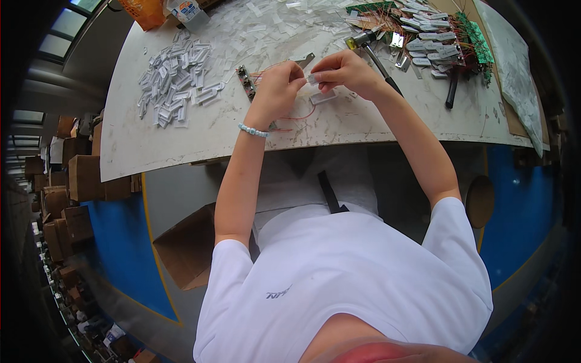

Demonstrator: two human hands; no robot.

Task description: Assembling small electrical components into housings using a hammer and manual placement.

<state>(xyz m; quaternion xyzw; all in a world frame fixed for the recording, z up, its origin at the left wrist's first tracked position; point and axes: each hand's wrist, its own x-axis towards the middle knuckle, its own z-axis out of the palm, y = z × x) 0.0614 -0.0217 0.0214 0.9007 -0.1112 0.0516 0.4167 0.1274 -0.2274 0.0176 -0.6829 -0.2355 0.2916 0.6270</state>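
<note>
My left hand (279,89), above a pale bead bracelet, is closed with its fingertips pinched together; what they hold, if anything, is hidden. My right hand (352,74) pinches a small translucent plastic piece (312,78), close beside the left fingertips. On the table just under my right fingers lies a white rectangular plastic housing (324,97). To the left of my left hand is a narrow circuit board strip (246,83) with red wires. A thin red wire (307,115) curves across the table below my hands. A flat metal piece (304,59) lies behind them.
A heap of white plastic housings (175,78) covers the table's left. Clear pieces (260,24) are scattered at the back. A hammer (378,60) lies right of my right hand, near wired white parts (433,45) and green boards (475,36). A plastic bag (514,66) lies along the right edge.
</note>
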